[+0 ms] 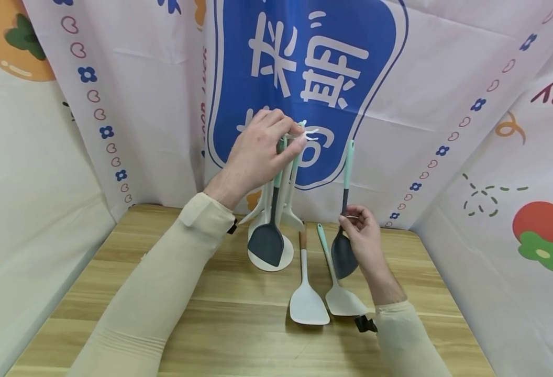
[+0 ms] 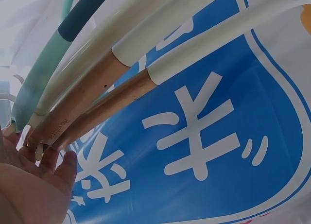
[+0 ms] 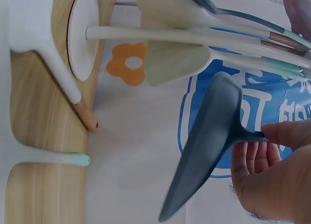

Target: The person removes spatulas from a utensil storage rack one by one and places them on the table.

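My left hand [image 1: 262, 149] grips the top of a white utensil rack [image 3: 83, 54], thumb and fingers around its hooks. A dark spatula with a green handle [image 1: 267, 243] hangs at the front. Wooden-handled utensils [image 2: 80, 105] also hang there, their handle ends at my left fingers [image 2: 65, 170]. With my right hand [image 1: 363, 233] I pinch a second dark spatula [image 3: 206, 141] by its neck, right of the rack. It is upright, green handle up and blade down, with nothing on its handle end.
A white turner with a wooden handle [image 1: 308, 306] and a pale turner with a green handle [image 1: 344, 302] lie on the wooden table [image 1: 229, 324], in front and to the right of the rack. A printed cloth [image 1: 163, 104] hangs close behind.
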Tool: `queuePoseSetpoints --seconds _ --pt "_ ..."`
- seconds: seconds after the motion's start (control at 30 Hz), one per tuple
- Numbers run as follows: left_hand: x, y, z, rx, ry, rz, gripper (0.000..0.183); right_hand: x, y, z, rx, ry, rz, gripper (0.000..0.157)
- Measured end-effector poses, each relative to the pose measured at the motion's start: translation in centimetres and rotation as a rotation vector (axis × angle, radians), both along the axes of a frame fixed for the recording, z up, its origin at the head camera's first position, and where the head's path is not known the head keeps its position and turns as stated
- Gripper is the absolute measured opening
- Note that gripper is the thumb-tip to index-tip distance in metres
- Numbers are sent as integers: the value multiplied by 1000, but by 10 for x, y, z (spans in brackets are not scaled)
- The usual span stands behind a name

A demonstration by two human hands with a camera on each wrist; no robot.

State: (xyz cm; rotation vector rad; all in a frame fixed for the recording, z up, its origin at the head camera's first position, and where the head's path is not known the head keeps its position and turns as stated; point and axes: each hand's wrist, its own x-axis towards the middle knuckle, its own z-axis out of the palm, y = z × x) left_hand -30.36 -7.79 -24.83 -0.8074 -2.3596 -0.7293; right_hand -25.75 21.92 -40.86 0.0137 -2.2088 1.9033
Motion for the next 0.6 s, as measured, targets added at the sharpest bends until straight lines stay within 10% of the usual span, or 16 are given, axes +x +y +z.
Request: queuePoseSetpoints --seconds 0.6 --pt "0 0 1 -18 -8 7 44 2 41 -18 152 -66 -60 38"
